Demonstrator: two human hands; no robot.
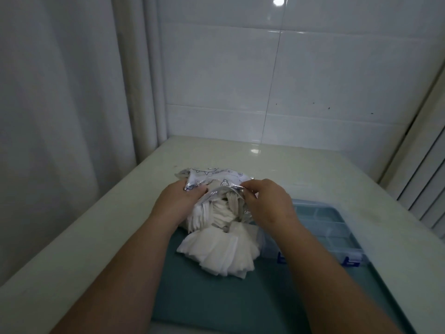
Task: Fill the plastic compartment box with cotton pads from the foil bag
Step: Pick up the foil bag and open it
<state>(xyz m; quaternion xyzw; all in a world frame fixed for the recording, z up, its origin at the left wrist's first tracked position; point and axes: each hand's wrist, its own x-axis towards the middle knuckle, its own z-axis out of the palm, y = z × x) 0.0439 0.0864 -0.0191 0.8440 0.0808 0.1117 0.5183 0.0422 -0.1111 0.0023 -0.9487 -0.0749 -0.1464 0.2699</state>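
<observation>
At the near middle of the counter, a mat. On the mat's far part, a heap of cotton pads, with the foil bag just behind, mouth toward the heap. Left hand pinching the bag's left edge, right hand its right edge. Right of the heap, just beside it, the compartment box. Behind the counter, a tiled wall; to the left, a curtain.

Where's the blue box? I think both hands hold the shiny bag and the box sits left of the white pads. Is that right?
Not quite. The head view shows the plastic compartment box to the right of the cotton pads, not left. The left hand and right hand do both hold the foil bag.
</observation>
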